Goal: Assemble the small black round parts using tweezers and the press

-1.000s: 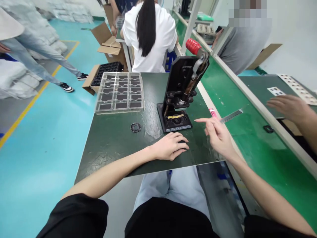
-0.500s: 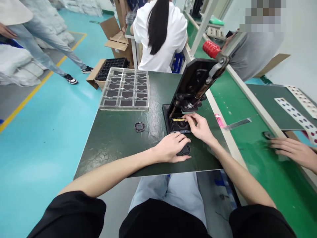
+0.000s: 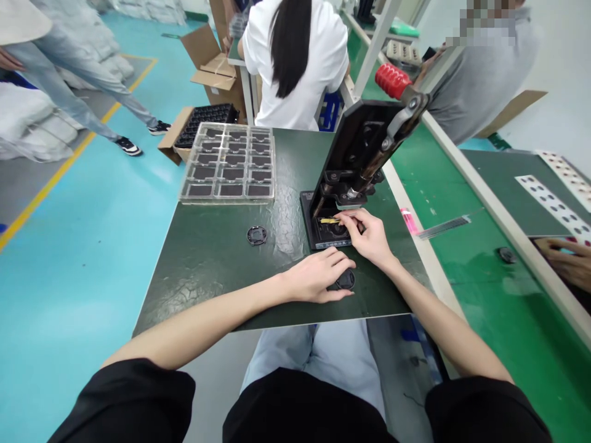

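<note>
My left hand [image 3: 318, 275] rests on the dark green table, its thumb and fingers curled round the edge of a round black plastic part [image 3: 345, 279]. At the base of a black hand press [image 3: 351, 154] with a red grip, my right hand [image 3: 367, 234] has its fingertips pinched together. They are beside a small yellow strip [image 3: 329, 220] on the press bed; what they pinch is too small to make out. A second round black part [image 3: 257, 235] lies on the table to the left of the press.
A clear compartment tray [image 3: 226, 163] with dark pieces stands at the table's back left. Along the right runs a green conveyor [image 3: 489, 295] carrying another round black part [image 3: 506, 255]. A co-worker's hand [image 3: 563, 258] is at the far right; a person in white sits ahead.
The co-worker's hand at the right has drawn back from the round black part on the conveyor. My hands stay almost where they were, and the view has shifted slightly.
</note>
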{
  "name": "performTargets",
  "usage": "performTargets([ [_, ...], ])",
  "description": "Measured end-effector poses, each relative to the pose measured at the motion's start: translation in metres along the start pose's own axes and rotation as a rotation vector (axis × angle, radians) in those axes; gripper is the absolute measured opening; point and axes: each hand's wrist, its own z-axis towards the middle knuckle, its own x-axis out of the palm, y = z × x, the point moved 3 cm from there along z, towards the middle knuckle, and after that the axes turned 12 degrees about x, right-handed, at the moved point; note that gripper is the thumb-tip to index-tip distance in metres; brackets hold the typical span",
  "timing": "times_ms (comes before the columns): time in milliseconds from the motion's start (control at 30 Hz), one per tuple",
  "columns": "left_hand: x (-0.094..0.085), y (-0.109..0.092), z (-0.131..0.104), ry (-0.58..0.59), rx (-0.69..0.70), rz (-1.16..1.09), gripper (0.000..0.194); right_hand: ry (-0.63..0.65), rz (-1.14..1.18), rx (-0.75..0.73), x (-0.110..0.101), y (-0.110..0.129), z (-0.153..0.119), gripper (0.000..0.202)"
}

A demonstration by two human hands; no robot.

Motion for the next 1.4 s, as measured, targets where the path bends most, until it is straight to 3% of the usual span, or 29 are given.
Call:
performTargets([
  [233, -0.004, -0.001, 0.003, -0.003, -0.068, 0.119, 0.051, -0.043, -0.071, -0.089, 0.001, 0.004, 0.0, 0.026],
  [433, -0.004, 0.003, 0.002, -0.024, -0.119, 0.009, 0.052, -0.101, -0.056, -0.028, 0.004, 0.004, -0.002, 0.031],
  [600, -0.004, 0.005, 0.001, -0.042, -0.136, -0.05, 0.053, -0.249, 0.053, 0.073, -0.019, 0.009, -0.015, 0.035],
  [733, -0.004, 0.005, 0.0, -0.075, -0.141, -0.104, 0.056, -0.136, 0.122, 0.132, -0.032, 0.011, -0.051, 0.032],
  [900, -0.002, 0.005, -0.001, -0.078, -0.193, -0.176, 0.054, -0.008, 0.123, 0.162, -0.023, 0.006, -0.091, 0.027],
  [1100, -0.002, 0.006, -0.001, -0.093, -0.289, -0.248, 0.068, 0.043, 0.062, 0.139, -0.02, 0.003, -0.093, 0.022],
  [1400, -0.002, 0.006, -0.001, -0.09, -0.323, -0.258, 0.067, 0.09, -0.056, 0.04, -0.019, 0.013, -0.092, 0.024],
])
